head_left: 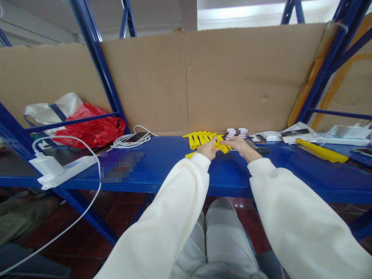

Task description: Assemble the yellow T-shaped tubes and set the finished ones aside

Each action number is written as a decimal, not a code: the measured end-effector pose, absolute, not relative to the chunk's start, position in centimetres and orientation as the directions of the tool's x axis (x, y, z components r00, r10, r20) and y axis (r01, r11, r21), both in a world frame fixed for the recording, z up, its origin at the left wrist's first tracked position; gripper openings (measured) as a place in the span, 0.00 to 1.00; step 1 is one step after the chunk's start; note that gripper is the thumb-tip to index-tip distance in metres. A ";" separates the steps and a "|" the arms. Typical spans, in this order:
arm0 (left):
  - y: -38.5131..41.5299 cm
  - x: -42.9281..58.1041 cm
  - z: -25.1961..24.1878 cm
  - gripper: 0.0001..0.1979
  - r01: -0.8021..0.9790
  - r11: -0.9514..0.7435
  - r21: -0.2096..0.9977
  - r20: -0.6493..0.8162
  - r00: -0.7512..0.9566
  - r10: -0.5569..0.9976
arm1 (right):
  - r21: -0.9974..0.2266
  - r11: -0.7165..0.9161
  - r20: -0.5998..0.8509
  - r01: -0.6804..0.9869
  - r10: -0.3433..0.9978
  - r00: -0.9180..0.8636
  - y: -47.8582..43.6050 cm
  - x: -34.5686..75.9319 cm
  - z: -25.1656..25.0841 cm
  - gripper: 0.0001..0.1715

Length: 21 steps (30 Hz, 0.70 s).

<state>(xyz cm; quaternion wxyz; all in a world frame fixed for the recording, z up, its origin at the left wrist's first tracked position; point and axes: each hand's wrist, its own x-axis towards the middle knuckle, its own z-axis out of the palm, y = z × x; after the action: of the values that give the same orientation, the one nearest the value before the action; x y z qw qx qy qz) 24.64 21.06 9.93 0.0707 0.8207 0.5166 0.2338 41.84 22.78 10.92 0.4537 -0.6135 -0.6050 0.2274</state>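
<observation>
My left hand (208, 148) and my right hand (238, 145) are close together at the back of the blue tabletop. Between them is a yellow T-shaped piece (222, 147), gripped by the fingers of both hands. Its exact kind is too small to tell, and the fingers partly cover it. Just behind and left of my left hand, several similar yellow T-shaped pieces (195, 140) lie side by side in a slanting row. A small stack of white pieces with dark ends (236, 132) lies behind my right hand. Beside that hand is a dark flat object (261, 150).
A yellow rolled sheet (322, 151) and white packets (299, 132) lie at the right. At the left are a coiled white cable (130, 140), a power strip (69, 170) and a red plastic bag (90, 126). A cardboard panel (247, 77) stands behind the table (174, 174).
</observation>
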 end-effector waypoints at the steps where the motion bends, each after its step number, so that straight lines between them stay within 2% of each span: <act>1: 21.0 24.6 9.9 0.36 0.816 -0.453 0.360 0.311 0.353 0.882 | -0.843 0.127 0.247 0.522 0.955 0.167 22.8 41.8 10.9 0.29; 3: 21.0 24.7 10.0 0.35 0.816 -0.446 0.368 0.310 0.344 0.886 | -0.862 0.102 0.216 0.496 0.960 0.177 22.8 41.7 11.0 0.30; 11: 21.0 24.7 9.8 0.32 0.807 -0.455 0.376 0.333 0.341 0.879 | -0.886 0.138 0.258 0.443 0.940 0.223 22.6 41.4 11.0 0.32; 21: 21.9 24.3 9.5 0.16 0.753 -0.540 0.376 0.400 0.394 0.828 | -0.919 0.085 0.201 0.386 0.941 0.273 22.3 41.1 11.2 0.30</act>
<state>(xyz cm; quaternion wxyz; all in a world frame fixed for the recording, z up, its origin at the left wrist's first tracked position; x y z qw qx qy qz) 24.35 21.86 9.52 0.0671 0.8321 0.4750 0.2785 41.05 22.34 11.15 0.5043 -0.6180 -0.5367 0.2752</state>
